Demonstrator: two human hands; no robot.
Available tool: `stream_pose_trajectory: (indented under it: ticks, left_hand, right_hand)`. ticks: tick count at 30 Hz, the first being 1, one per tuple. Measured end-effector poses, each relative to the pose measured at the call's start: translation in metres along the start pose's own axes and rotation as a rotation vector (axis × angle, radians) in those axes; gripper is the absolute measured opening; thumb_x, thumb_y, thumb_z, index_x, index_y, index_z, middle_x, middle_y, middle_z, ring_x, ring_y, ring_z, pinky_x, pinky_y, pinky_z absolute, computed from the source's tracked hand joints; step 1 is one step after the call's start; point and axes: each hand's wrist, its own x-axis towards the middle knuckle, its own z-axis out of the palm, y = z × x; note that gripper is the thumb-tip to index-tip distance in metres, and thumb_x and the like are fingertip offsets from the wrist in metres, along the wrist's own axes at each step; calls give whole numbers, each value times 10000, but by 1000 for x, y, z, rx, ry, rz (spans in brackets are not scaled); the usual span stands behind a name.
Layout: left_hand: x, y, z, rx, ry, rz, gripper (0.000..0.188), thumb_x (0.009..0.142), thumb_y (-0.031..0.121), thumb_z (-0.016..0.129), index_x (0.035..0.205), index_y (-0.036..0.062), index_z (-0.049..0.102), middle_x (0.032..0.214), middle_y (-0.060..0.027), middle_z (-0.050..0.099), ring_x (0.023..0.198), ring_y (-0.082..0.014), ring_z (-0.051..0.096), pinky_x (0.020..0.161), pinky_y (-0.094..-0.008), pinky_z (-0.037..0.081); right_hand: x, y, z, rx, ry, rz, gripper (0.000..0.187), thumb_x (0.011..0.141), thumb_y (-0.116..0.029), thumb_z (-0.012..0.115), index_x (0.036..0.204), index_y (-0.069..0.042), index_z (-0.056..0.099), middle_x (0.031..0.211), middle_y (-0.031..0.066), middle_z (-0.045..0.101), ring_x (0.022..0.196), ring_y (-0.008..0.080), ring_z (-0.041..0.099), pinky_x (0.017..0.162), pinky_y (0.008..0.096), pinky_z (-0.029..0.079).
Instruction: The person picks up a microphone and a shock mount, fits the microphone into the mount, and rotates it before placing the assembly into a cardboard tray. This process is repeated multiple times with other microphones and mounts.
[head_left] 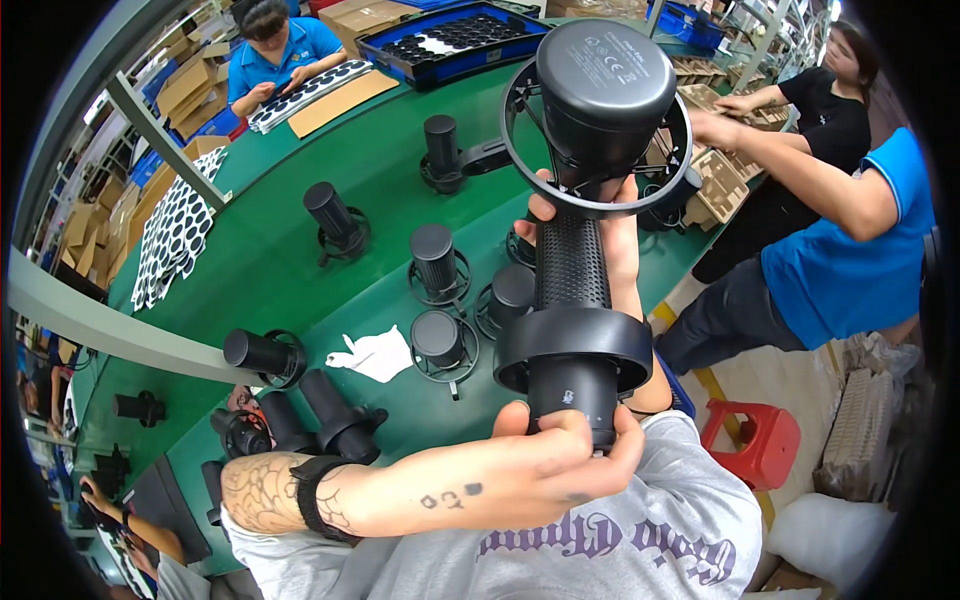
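In front of my chest is a large black microphone (572, 262), held lengthwise with its printed flat end raised toward me. A ring-shaped shock mount (516, 150) surrounds its upper part, and a second broad ring (575, 340) sits below the perforated middle. My right hand (622, 235) grips it from behind at the perforated part, its fingers partly hidden. At the lower end, the fingers of my left hand (575, 455) are closed around the narrow black tip. Whether all this is one piece or two joined cannot be told.
Several black microphones (433, 255) with ring mounts stand on the green bench (400, 295), others lying at left. A white glove-like cloth (375, 352) lies among them. A metal post (150, 130) rises at left. Co-workers (840, 250) work nearby. A red stool (755, 440) stands at right.
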Motion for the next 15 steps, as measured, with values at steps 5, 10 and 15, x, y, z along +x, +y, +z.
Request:
stream_pose_trajectory:
  ticks: [5, 10, 15]
  left_hand:
    - [7, -8, -4, 24, 31, 58, 303, 516, 96, 617, 810, 129, 551, 1147, -67, 543, 1104, -176, 438, 753, -291, 322]
    - [15, -13, -4, 52, 45, 135, 192, 611, 92, 563, 801, 101, 539, 1153, -98, 554, 983, -175, 441, 778, -293, 318]
    - [30, -13, -3, 38, 69, 160, 216, 632, 110, 561, 846, 79, 570, 1145, -118, 561, 1032, -210, 462, 805, -316, 329]
  right_hand:
    - [-3, 3, -10, 96, -38, 39, 668, 981, -586, 314, 1322, -29, 453, 1070, 131, 578, 858, 225, 538, 824, 517, 562]
    - [3, 2, -12, 126, -95, 118, 613, 998, -516, 334, 1337, -16, 435, 1039, 131, 557, 851, 245, 535, 827, 543, 562]
    - [-2, -4, -2, 58, 86, 111, 719, 987, -590, 151, 1149, -7, 540, 872, 95, 623, 768, 226, 641, 647, 433, 603]
